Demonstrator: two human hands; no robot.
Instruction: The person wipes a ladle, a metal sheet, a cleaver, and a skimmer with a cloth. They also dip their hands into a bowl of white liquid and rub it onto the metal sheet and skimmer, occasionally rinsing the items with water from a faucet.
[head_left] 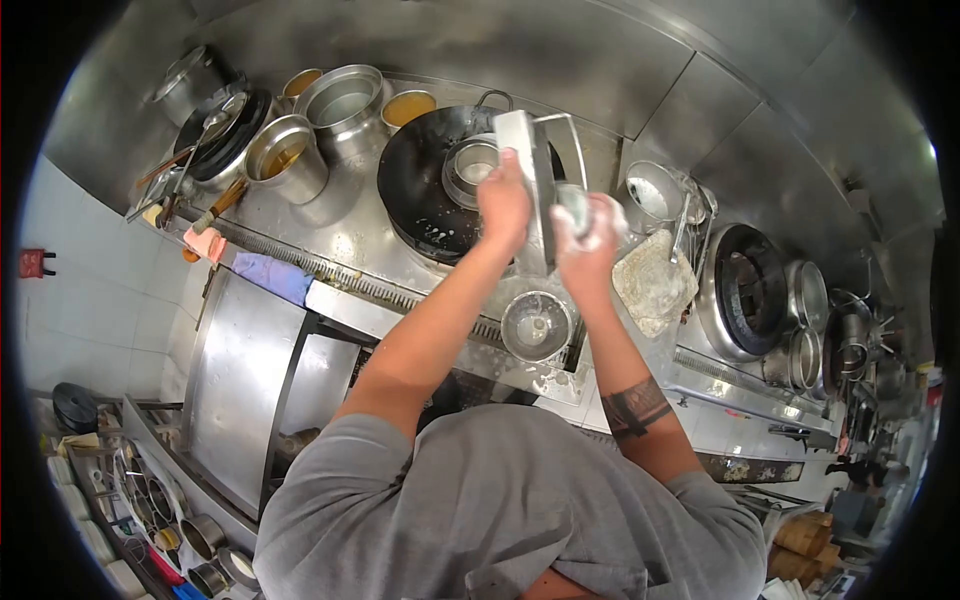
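Note:
My left hand (503,208) is closed round the edge of a long rectangular stainless-steel piece (538,185), held tilted above the range. A bent metal rod (576,140) stands out at its far right end. In my right hand (585,245) is a whitish-green soapy scrubbing pad (573,208), with foam on the fingers, close against the steel's right side. Behind my left hand sits a black wok (412,185) with round metal containers (474,163) in it. Below the steel piece lies a round metal bowl (537,326) at the range's front edge.
Metal pots (345,105) and a pot of brownish liquid (287,160) stand at the back left. Beside a brush (222,203) lies a purple cloth (272,278). To the right are a pale cloth (655,285), a pan (655,195) and another burner (750,285).

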